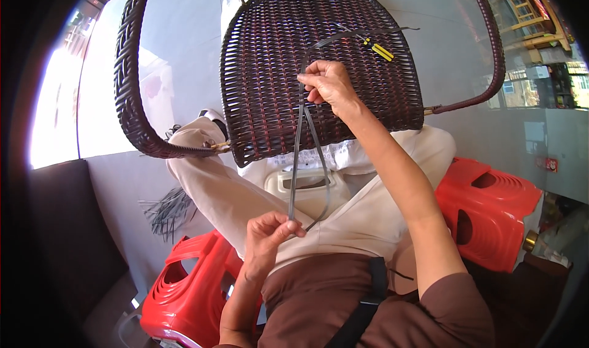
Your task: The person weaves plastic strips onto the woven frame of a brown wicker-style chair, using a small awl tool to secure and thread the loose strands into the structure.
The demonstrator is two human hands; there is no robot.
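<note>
A dark brown woven chair seat (264, 59) lies in front of me, over my knees. Above it, my right hand (331, 89) is closed in a pinch on grey flat weaving strips (296, 158). Part of these strips runs down toward my lap, where my left hand (270, 234) pinches the lower end between thumb and fingers. One strip loops out to the right between the hands. Beyond my right hand, a dark strip end curves across the seat. A hand tool with a yellow and black handle (380, 50) rests on the weave there.
Woven armrest loops stand at the left (126, 72) and right (498, 53) of the seat. Red plastic stools (196, 286) flank me on both sides. A white stool (307, 185) is between my legs. Loose grey strips (169, 213) lie on the floor at left.
</note>
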